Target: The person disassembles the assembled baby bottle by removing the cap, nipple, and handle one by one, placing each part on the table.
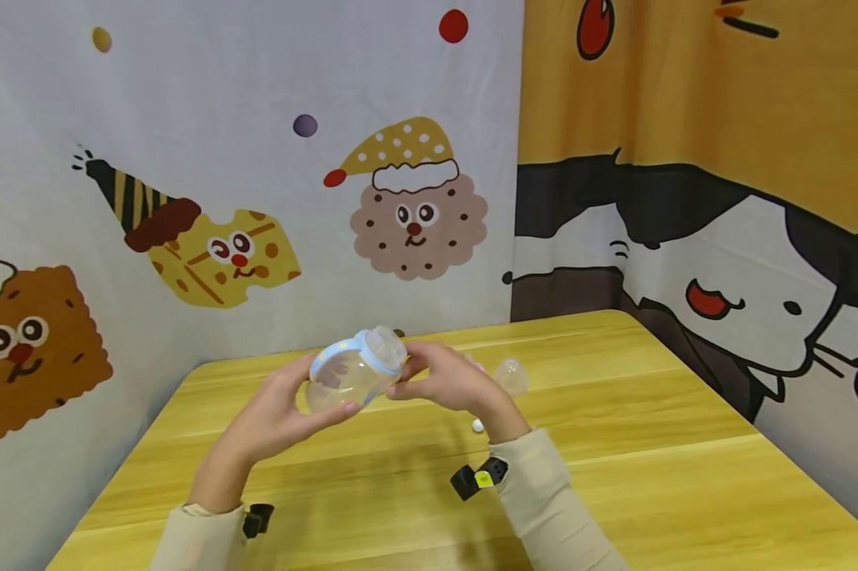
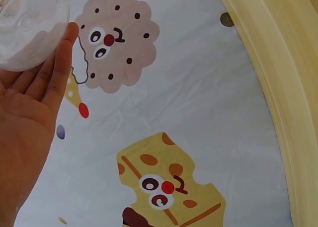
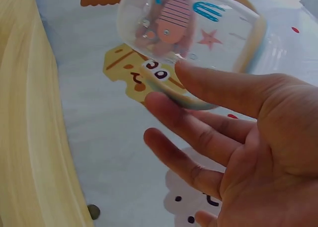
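A clear baby bottle [image 1: 346,382] with a pale blue collar and a blue-and-yellow handle is held tilted above the table, its top end to the right. My left hand [image 1: 275,412] grips its body, thumb along the near side and fingers behind; the left wrist view has its clear base [image 2: 30,33] over the fingers. My right hand [image 1: 450,377] is at the collar end, thumb and fingers spread apart right beside it. In the right wrist view, a striped fish and a starfish show on the bottle [image 3: 208,38], with the right thumb and forefinger close to the handle.
On the wooden table [image 1: 650,396], a clear dome-shaped piece [image 1: 511,377] stands right of my right hand. A small white piece [image 1: 478,425] lies near the right wrist, and something pink [image 1: 476,363] is mostly hidden behind that hand. Printed cloths [image 1: 258,79] hang behind the table.
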